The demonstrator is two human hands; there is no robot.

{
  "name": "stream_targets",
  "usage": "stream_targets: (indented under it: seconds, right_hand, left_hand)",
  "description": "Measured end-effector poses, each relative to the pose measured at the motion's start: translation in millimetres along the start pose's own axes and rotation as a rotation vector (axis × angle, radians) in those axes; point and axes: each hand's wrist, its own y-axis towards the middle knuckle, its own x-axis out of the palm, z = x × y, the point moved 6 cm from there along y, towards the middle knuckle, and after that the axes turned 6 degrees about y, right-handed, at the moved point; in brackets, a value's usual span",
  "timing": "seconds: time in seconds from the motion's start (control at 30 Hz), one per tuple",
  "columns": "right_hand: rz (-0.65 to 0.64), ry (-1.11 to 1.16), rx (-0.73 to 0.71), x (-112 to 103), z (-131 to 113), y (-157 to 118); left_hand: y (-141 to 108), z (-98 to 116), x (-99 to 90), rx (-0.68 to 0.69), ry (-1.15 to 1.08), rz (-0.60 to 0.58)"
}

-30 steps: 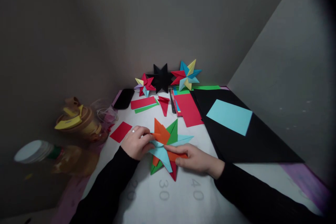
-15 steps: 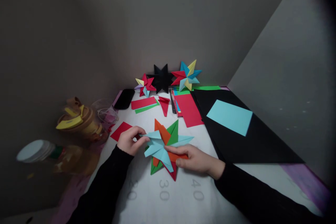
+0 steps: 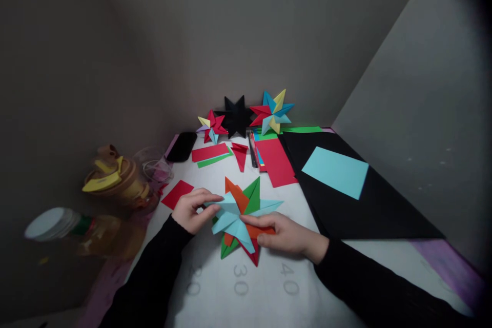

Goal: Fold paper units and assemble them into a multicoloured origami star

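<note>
A folded paper star (image 3: 251, 204) with light blue, orange, green and red points is held just above the white table surface (image 3: 280, 294). My left hand (image 3: 194, 209) pinches a light blue flap on the star's left side between thumb and fingers. On the right, my right hand (image 3: 286, 233) grips an orange point, thumb below and index finger stretched toward the star's centre. The left hand's fingertips cover the end of the blue flap. A red paper piece (image 3: 177, 195) lies just beyond my left hand.
Behind stand a black star (image 3: 236, 117), a multicoloured star (image 3: 273, 111) and a smaller red star (image 3: 212, 126). Red sheets (image 3: 279, 161) and a phone (image 3: 182, 146) lie nearer. Black card (image 3: 384, 218) bears a light blue sheet (image 3: 336, 171). A jar (image 3: 54, 223) and a brown cup (image 3: 119, 179) stand left.
My left fingers have moved slightly right along the blue flap, which they cover more. My right hand keeps its grip, and the star stays nearly in place.
</note>
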Motion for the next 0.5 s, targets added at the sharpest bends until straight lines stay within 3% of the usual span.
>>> stream_targets:
  seconds: [0.33,0.5]
  right_hand:
    - [-0.019,-0.037,-0.018,1.4,3.9,-0.6]
    - [-0.038,-0.082,-0.04,3.1,-1.1,-1.7]
  left_hand:
    - [-6.3,-2.4,11.9,-0.143,-0.102,-0.189]
    - [-7.1,5.6,12.4,-0.124,-0.121,-0.224]
